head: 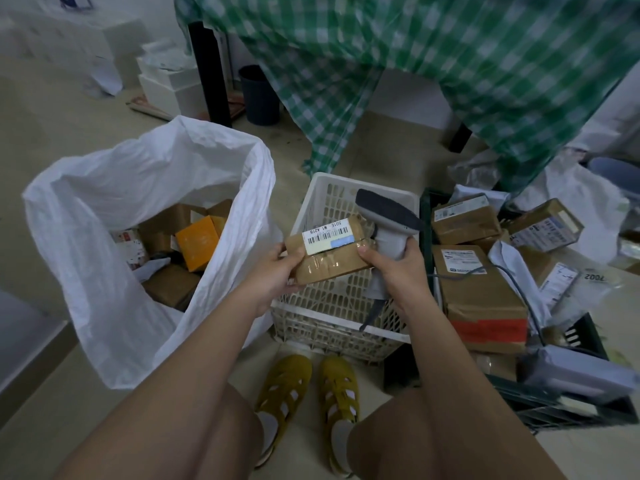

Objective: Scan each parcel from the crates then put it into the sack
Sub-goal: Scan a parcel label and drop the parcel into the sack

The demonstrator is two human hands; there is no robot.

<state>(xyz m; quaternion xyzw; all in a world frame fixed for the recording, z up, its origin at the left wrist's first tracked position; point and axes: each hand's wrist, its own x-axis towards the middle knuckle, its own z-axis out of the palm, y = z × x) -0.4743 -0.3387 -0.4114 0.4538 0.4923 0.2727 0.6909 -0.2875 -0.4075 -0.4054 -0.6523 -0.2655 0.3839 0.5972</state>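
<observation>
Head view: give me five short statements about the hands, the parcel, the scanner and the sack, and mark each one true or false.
1. The left hand holds the brown taped parcel. True.
2. The right hand is empty. False: it grips the grey barcode scanner.
3. The white sack is empty. False: boxes lie inside it, an orange box among them.
4. The parcel's barcode label faces up toward the camera. True.
5. The parcel is held over the dark crate. False: it is over the white crate.
</observation>
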